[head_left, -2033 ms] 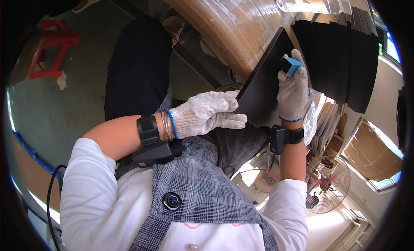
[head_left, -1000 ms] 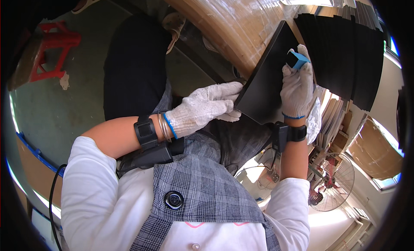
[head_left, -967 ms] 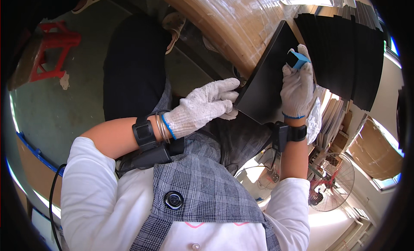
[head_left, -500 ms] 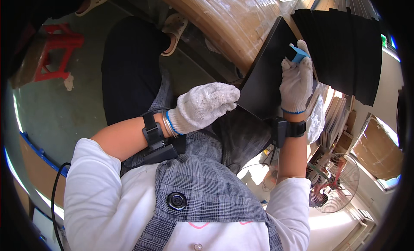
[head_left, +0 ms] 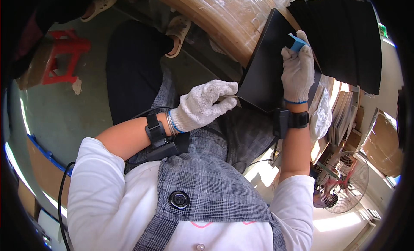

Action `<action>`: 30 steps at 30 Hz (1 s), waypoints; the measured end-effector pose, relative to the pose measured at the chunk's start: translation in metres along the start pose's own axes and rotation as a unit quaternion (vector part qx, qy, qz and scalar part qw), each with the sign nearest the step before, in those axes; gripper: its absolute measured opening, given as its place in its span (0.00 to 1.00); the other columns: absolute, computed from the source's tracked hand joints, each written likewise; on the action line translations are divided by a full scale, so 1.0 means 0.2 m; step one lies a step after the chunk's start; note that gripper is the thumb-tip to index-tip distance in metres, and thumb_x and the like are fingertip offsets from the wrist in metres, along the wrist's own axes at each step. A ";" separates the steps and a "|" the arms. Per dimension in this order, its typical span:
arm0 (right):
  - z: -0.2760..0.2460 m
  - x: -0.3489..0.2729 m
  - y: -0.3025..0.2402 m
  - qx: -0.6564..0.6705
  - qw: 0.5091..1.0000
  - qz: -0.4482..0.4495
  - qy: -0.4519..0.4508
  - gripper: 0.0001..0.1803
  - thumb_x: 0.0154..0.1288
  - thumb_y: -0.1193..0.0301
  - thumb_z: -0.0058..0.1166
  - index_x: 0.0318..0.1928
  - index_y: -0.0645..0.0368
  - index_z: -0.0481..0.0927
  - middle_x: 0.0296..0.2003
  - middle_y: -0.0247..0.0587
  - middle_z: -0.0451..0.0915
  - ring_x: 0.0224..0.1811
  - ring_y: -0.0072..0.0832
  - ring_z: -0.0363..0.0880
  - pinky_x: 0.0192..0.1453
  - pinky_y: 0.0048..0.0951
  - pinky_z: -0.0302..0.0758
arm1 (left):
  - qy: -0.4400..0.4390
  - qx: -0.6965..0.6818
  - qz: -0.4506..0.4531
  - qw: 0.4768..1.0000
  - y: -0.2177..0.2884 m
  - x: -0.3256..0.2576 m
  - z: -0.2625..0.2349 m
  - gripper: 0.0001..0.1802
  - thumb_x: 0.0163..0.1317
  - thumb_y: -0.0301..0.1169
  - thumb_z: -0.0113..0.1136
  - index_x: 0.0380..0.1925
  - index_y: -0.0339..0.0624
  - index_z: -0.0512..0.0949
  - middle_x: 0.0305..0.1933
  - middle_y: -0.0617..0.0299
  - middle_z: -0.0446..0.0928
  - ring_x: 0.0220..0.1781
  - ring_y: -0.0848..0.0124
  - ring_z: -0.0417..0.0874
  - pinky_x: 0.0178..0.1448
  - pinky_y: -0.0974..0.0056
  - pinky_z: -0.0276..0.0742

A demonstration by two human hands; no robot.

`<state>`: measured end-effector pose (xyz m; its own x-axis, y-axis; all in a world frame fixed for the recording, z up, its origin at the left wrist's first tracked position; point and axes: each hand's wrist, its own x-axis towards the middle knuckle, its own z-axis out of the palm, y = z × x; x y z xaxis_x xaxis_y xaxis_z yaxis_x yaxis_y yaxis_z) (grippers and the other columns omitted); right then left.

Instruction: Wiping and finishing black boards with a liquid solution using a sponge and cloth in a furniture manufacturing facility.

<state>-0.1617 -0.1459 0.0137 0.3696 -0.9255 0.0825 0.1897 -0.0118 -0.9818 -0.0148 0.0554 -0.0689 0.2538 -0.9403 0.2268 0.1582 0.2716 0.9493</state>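
A gloved left hand (head_left: 202, 106) pinches the lower corner of a black panel (head_left: 263, 76) tilted against a wooden table edge (head_left: 224, 18), while the gloved right hand (head_left: 298, 69) presses a small blue scraper (head_left: 296, 43) flat to its face, beside stacked black panels (head_left: 345, 39)

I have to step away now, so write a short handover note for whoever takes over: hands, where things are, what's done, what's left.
Left hand: gloved, fingertips pinching the lower left edge of the black panel.
Right hand: gloved, pressing a small blue scraper flat against the panel's face near its top.
Panel: tilted up over the lap, leaning toward the wooden table edge. A stack of similar black panels lies on the table just beyond.
Done: cannot tell how much of the face has been worked.
Left: probably the rest of this panel's face; check the stack.
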 end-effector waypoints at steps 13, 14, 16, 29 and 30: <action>-0.02 0.01 0.02 0.015 1.000 -0.011 0.002 0.24 0.73 0.64 0.53 0.62 0.66 0.70 0.46 0.41 0.78 0.44 0.28 0.82 0.51 0.34 0.82 | -0.018 0.296 0.225 0.928 -0.02 0.05 -0.03 0.19 0.51 0.23 0.73 0.44 0.43 0.81 0.42 0.59 0.83 0.42 0.58 0.87 0.46 0.61 0.85; -0.02 0.01 0.02 0.016 1.000 -0.011 0.000 0.24 0.73 0.64 0.53 0.62 0.67 0.70 0.45 0.41 0.78 0.44 0.28 0.83 0.51 0.34 0.82 | -0.019 0.296 0.225 0.928 -0.01 0.06 -0.04 0.19 0.51 0.23 0.73 0.44 0.43 0.81 0.42 0.59 0.83 0.42 0.58 0.87 0.46 0.61 0.85; -0.03 0.01 0.02 0.019 1.000 -0.012 0.001 0.24 0.73 0.64 0.53 0.62 0.67 0.70 0.45 0.41 0.79 0.43 0.28 0.83 0.51 0.34 0.83 | -0.056 0.320 0.248 0.913 0.01 0.07 -0.04 0.18 0.53 0.23 0.71 0.45 0.43 0.80 0.42 0.57 0.83 0.42 0.60 0.86 0.47 0.62 0.84; -0.03 0.01 0.03 0.024 1.000 -0.016 0.001 0.23 0.73 0.64 0.52 0.62 0.67 0.70 0.45 0.42 0.79 0.43 0.28 0.83 0.51 0.35 0.83 | -0.085 -0.382 -0.402 0.828 0.05 0.11 -0.06 0.16 0.71 0.36 0.56 0.50 0.33 0.75 0.49 0.45 0.81 0.45 0.60 0.87 0.57 0.53 0.83; -0.04 0.01 0.03 0.024 1.000 -0.016 0.003 0.23 0.73 0.64 0.52 0.62 0.67 0.70 0.45 0.42 0.79 0.43 0.28 0.83 0.51 0.35 0.83 | -0.090 -0.422 -0.394 0.811 0.05 0.11 -0.07 0.16 0.71 0.35 0.57 0.49 0.34 0.75 0.49 0.45 0.81 0.45 0.59 0.87 0.57 0.51 0.83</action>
<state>-0.1661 -0.1514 0.0062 0.3580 -0.9268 0.1131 0.2446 -0.0238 -0.9693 0.0054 0.0401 -0.0575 -0.3751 -0.8839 -0.2792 0.8200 -0.4569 0.3448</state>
